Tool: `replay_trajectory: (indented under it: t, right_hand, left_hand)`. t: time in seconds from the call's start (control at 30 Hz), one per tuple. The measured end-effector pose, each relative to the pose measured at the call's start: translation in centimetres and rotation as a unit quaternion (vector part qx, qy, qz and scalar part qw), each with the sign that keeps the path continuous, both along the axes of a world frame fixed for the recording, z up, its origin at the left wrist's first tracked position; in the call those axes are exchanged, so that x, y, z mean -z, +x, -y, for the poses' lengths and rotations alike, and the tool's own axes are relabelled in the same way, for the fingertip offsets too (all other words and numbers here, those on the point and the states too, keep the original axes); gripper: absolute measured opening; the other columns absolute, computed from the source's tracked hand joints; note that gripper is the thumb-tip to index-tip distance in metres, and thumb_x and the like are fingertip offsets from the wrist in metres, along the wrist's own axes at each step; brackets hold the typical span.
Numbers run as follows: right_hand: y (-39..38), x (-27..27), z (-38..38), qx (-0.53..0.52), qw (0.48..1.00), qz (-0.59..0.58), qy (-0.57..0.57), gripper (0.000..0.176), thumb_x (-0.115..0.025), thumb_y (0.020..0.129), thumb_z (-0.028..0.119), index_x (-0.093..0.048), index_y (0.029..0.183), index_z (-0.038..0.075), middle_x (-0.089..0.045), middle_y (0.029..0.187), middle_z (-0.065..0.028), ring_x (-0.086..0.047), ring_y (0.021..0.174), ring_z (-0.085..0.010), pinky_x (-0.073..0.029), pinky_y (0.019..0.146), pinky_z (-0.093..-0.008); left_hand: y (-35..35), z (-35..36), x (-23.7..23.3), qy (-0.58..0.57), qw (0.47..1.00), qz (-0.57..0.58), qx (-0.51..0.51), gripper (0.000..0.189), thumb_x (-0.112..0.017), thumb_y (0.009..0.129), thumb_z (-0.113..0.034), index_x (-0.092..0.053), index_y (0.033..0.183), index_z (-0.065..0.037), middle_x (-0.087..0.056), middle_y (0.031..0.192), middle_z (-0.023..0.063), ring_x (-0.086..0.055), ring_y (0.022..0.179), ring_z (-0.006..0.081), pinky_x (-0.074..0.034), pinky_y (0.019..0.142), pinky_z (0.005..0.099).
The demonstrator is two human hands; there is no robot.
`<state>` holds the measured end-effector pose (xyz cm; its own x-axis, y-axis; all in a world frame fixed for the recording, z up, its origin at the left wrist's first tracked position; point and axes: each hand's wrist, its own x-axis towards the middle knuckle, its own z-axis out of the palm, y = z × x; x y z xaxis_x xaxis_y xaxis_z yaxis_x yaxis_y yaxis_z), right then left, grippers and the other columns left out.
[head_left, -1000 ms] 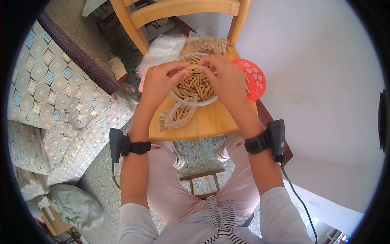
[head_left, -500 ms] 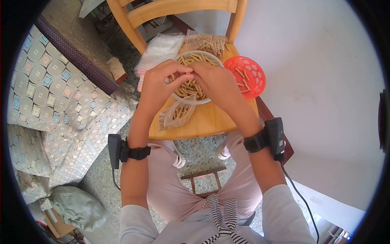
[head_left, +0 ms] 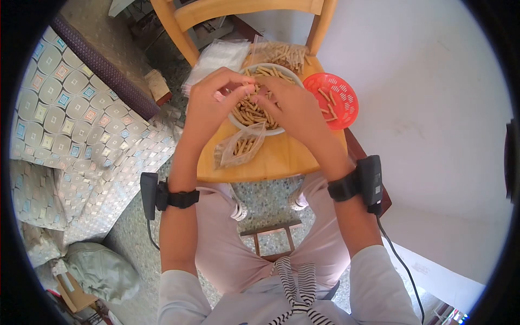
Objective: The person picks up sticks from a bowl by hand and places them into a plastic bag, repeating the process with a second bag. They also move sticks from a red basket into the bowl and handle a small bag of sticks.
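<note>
My left hand (head_left: 212, 100) is over the left side of a white bowl (head_left: 277, 131) filled with light brown stick-like pieces (head_left: 252, 115). Its thumb and forefinger pinch together around what looks like the end of one small brown stick piece. Close against those fingertips is my right hand (head_left: 292, 105), its fingers curled and the thumb a little apart from the forefinger; whatever it grips is hidden. Below the bowl a small clear plastic bag (head_left: 230, 157) lies with its mouth open and several stick pieces inside.
A red perforated basket (head_left: 346, 103) with several sticks stands right of the bowl on the wooden chair seat (head_left: 271, 165). Behind lie a filled clear bag (head_left: 281, 54) and a stack of flat plastic bags (head_left: 219, 57). The chair's backrest (head_left: 246, 15) rises beyond; a white wall (head_left: 422, 108) borders the right.
My fingertips have risen slightly, and the right thumb has parted from the forefinger. The stick end seen between my fingers earlier is less visible. The view has shifted slightly.
</note>
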<state>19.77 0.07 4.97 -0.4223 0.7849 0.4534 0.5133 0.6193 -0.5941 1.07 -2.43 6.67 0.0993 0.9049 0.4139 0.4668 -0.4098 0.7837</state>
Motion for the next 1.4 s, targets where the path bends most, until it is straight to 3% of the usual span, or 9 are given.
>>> replay_trajectory:
  t: [0.07, 0.27, 0.37, 0.57, 0.7, 0.87, 0.97, 1.2, 1.4]
  right_hand:
    - [0.5, -0.4, 0.2, -0.042, 0.993, 0.018, -0.105, 0.033, -0.061, 0.091, 0.034, -0.067, 0.106, 0.006, -0.069, 0.092, -0.0148, -0.066, 0.083, -0.0349, -0.051, 0.071, -0.0443]
    - [1.3, 1.2, -0.7, -0.129, 0.968, 0.148, -0.157, 0.031, -0.058, 0.094, 0.034, -0.069, 0.100, 0.006, -0.069, 0.088, -0.0139, -0.066, 0.082, -0.0318, -0.050, 0.072, -0.0419]
    - [1.8, 1.7, -0.9, -0.107, 0.968, 0.165, -0.156, 0.025, -0.057, 0.093, 0.028, -0.069, 0.101, 0.008, -0.069, 0.090, -0.0141, -0.065, 0.084, -0.0332, -0.050, 0.072, -0.0433]
    - [2.7, 3.6, -1.8, 0.030, 0.979, 0.174, -0.104, 0.018, -0.058, 0.089, 0.016, -0.070, 0.103, 0.012, -0.069, 0.090, -0.0134, -0.066, 0.086, -0.0330, -0.051, 0.074, -0.0440]
    - [3.0, 5.2, -2.7, 0.049, 0.979, 0.188, -0.066, 0.019, -0.064, 0.086, 0.017, -0.071, 0.103, 0.013, -0.070, 0.088, -0.0101, -0.067, 0.085, -0.0296, -0.052, 0.070, -0.0406]
    - [1.4, 4.3, -2.0, 0.042, 0.944, 0.313, -0.096, 0.024, -0.074, 0.077, 0.027, -0.072, 0.097, 0.014, -0.072, 0.086, -0.0062, -0.068, 0.081, -0.0248, -0.041, 0.087, -0.0436]
    - [0.5, 6.5, -2.1, 0.061, 0.943, 0.325, -0.032, 0.021, -0.074, 0.076, 0.027, -0.072, 0.092, 0.014, -0.071, 0.083, -0.0081, -0.068, 0.082, -0.0257, -0.034, 0.092, -0.0465]
    - [-0.2, 7.0, -2.3, 0.075, 0.941, 0.329, -0.032, 0.012, -0.069, 0.078, 0.022, -0.072, 0.088, 0.016, -0.070, 0.078, -0.0075, -0.068, 0.082, -0.0266, -0.036, 0.091, -0.0463]
    - [0.1, 4.2, -2.6, 0.058, 0.961, 0.258, -0.076, 0.010, -0.067, 0.080, 0.015, -0.070, 0.089, 0.014, -0.069, 0.082, -0.0065, -0.067, 0.081, -0.0284, -0.049, 0.073, -0.0413]
  left_hand:
    - [-0.9, -0.1, -0.4, -0.140, 0.985, 0.095, 0.018, 0.015, -0.073, 0.085, -0.009, -0.072, 0.098, -0.004, -0.066, 0.093, 0.0019, -0.061, 0.081, 0.0112, -0.049, 0.077, 0.0251]
    - [-2.2, 1.1, -0.7, -0.248, 0.944, -0.001, 0.220, 0.014, -0.074, 0.081, -0.008, -0.074, 0.095, -0.004, -0.062, 0.107, 0.0041, -0.059, 0.102, 0.0151, -0.048, 0.089, 0.0300]
    - [-2.3, 1.0, 0.3, -0.153, 0.958, -0.091, 0.224, 0.016, -0.075, 0.079, -0.009, -0.075, 0.094, -0.006, -0.062, 0.112, 0.0056, -0.058, 0.107, 0.0201, -0.047, 0.093, 0.0328]
    - [-1.4, 2.0, 1.6, -0.208, 0.940, -0.159, 0.216, 0.018, -0.075, 0.079, -0.017, -0.076, 0.095, -0.009, -0.061, 0.127, 0.0055, -0.064, 0.101, 0.0229, -0.050, 0.089, 0.0324]
    - [-1.6, 1.9, 1.2, -0.217, 0.931, -0.185, 0.227, 0.020, -0.076, 0.080, -0.018, -0.076, 0.098, -0.009, -0.064, 0.120, 0.0088, -0.061, 0.107, 0.0259, -0.047, 0.095, 0.0348]
    - [-0.7, 1.2, 0.7, -0.172, 0.955, -0.200, 0.135, 0.027, -0.068, 0.089, -0.028, -0.072, 0.099, -0.002, -0.070, 0.097, 0.0106, -0.065, 0.092, 0.0257, -0.050, 0.083, 0.0340]
    - [-0.5, 0.5, 1.4, -0.147, 0.968, -0.196, 0.061, 0.032, -0.064, 0.090, -0.035, -0.073, 0.097, -0.005, -0.069, 0.097, 0.0124, -0.065, 0.087, 0.0309, -0.050, 0.077, 0.0377]
    - [-0.3, -0.2, 3.5, -0.127, 0.979, -0.158, -0.020, 0.031, -0.063, 0.091, -0.034, -0.072, 0.102, -0.006, -0.070, 0.094, 0.0116, -0.066, 0.083, 0.0279, -0.050, 0.074, 0.0365]
    - [-0.5, -1.3, 5.1, -0.160, 0.978, -0.130, 0.006, 0.028, -0.072, 0.088, -0.019, -0.069, 0.112, -0.004, -0.071, 0.094, 0.0063, -0.062, 0.081, 0.0149, -0.050, 0.074, 0.0280]
